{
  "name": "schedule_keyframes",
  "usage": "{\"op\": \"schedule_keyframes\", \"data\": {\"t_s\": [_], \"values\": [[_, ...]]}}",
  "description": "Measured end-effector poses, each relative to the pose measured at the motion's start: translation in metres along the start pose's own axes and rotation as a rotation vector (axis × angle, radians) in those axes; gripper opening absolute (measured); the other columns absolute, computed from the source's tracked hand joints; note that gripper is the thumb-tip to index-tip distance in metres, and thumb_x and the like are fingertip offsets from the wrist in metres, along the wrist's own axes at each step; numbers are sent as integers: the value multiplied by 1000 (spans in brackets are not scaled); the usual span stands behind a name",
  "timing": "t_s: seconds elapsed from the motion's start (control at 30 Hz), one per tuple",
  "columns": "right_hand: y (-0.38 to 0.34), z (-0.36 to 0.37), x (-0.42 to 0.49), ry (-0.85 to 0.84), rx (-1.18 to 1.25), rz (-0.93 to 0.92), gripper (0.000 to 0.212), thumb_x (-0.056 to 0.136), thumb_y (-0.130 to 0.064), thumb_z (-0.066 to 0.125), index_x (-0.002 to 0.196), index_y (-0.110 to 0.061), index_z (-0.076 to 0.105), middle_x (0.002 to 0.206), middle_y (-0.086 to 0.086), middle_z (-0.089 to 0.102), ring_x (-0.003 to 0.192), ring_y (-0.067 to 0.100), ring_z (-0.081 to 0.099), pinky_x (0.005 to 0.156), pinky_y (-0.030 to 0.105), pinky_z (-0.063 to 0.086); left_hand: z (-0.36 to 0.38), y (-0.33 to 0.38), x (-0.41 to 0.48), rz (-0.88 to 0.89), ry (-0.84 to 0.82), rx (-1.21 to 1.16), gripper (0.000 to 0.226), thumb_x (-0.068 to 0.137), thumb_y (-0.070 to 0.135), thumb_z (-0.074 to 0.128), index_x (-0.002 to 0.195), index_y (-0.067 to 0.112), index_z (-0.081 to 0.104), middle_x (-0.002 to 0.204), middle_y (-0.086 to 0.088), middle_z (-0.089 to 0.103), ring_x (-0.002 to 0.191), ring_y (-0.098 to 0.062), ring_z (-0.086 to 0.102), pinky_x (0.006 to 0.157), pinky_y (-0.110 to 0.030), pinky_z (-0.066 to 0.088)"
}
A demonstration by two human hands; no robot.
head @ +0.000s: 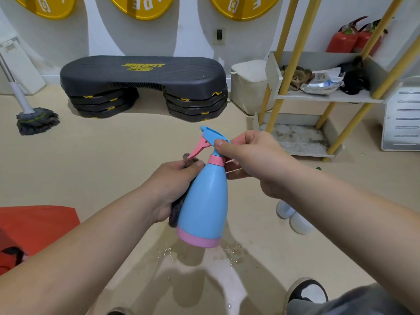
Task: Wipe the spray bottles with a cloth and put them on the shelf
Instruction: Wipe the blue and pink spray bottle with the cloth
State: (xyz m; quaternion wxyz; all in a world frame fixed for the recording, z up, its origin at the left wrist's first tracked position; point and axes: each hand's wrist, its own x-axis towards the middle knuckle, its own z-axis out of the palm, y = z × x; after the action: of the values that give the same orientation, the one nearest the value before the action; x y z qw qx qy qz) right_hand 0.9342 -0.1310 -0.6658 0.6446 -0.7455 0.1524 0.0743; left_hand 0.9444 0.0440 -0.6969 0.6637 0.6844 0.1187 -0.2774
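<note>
Bottle: spray bottle held in the air btwn both hands, above the floor, nearly upright, nozzle to the left.
Left hand: left hand curled round a cloth, pressing it vs the bottle's side.
Right hand: right hand pinches the spray head, thumb on top.
Shelf: shelf well apart, front-right; slanted yellow posts cross its tiers.
Mid tier: taken up by rags, a foil pack and sth black.
Low tier: stained board.
Around: step platform at the wall, mop far left, fire extinguishers behind the shelf, wet patch under the bottle.
Materials: bottle is smooth plastic, blue cone body, pink base, collar and trigger; cloth dark, fuzzy; platform black, ribbed, rounded; mop head shaggy grey; posts round; floor beige, glossy where wet.
</note>
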Motion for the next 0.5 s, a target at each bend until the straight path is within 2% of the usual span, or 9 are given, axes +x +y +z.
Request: {"op": "schedule_keyframes", "data": {"t_s": [0.1, 0.17, 0.2, 0.27, 0.3, 0.37, 0.4, 0.43, 0.5], "values": [[-2, -4, 3, 97, -85, -40, 31, 89, -33, 81, 93, -10, 60, 97, 17, 77, 80, 24, 73, 80, 44, 62, 6, -11, 2, 88, 106, 180, 35, 108, 36, 54, 99, 8, 73, 77, 0, 75, 57, -13, 65, 53, -20, 49], [-3, -5, 4, 139, -83, -46, 32, 87, -33, 82, 91, -11, 60, 96, 17, 76, 82, 28, 72, 79, 46, 62, 15, -11, -10, 290, 143, 388, 35, 110, 37, 48, 95, 12, 68, 67, 7, 64, 50, -7, 54, 50, -24, 41], [-2, -3, 4, 149, -76, -52, 32, 86, -33, 83, 89, -12, 59, 91, 17, 75, 81, 31, 72, 80, 49, 62, 21, -11, -18, 422, 142, 503, 31, 110, 36, 46, 95, 17, 65, 70, 10, 62, 53, -5, 54, 54, -27, 41], [-2, 2, 4, 165, -77, -69, 32, 83, -32, 84, 83, -14, 56, 84, 16, 71, 77, 33, 71, 80, 57, 63, 33, -15, -33, 648, 127, 703, 19, 109, 31, 43, 109, 27, 61, 96, 13, 65, 82, -3, 58, 71, -26, 45], [-1, 4, 4, 176, -90, -80, 33, 81, -33, 84, 81, -16, 56, 85, 16, 71, 79, 34, 72, 78, 58, 63, 38, -22, -36, 705, 118, 802, 25, 108, 29, 41, 127, 27, 57, 119, 10, 63, 105, -4, 56, 85, -25, 47], [-1, 8, 4, 200, -125, -101, 34, 78, -36, 83, 78, -18, 55, 87, 14, 71, 85, 36, 73, 76, 59, 63, 42, -33, -33, 736, 95, 901, 53, 107, 28, 38, 159, 19, 33, 163, 4, 33, 147, -12, 33, 109, -36, 47], [-1, 9, 4, 212, -136, -111, 33, 78, -37, 82, 78, -18, 55, 87, 14, 70, 86, 37, 73, 75, 59, 63, 42, -34, -30, 755, 96, 901, 59, 106, 28, 37, 163, 17, 25, 169, 4, 24, 154, -14, 25, 114, -38, 45], [-1, 9, 4, 224, -141, -119, 33, 78, -36, 81, 77, -17, 54, 86, 16, 70, 83, 37, 72, 74, 59, 62, 38, -35, -23, 768, 102, 877, 58, 106, 26, 36, 162, 17, 28, 166, 0, 31, 152, -14, 29, 116, -30, 41], [-3, 8, 4, 239, -138, -130, 33, 80, -33, 80, 78, -16, 53, 87, 21, 71, 80, 37, 71, 74, 61, 61, 27, -30, -6, 648, 136, 776, 37, 109, 26, 36, 143, 22, 50, 135, -1, 59, 125, -16, 54, 96, -19, 46]]}}
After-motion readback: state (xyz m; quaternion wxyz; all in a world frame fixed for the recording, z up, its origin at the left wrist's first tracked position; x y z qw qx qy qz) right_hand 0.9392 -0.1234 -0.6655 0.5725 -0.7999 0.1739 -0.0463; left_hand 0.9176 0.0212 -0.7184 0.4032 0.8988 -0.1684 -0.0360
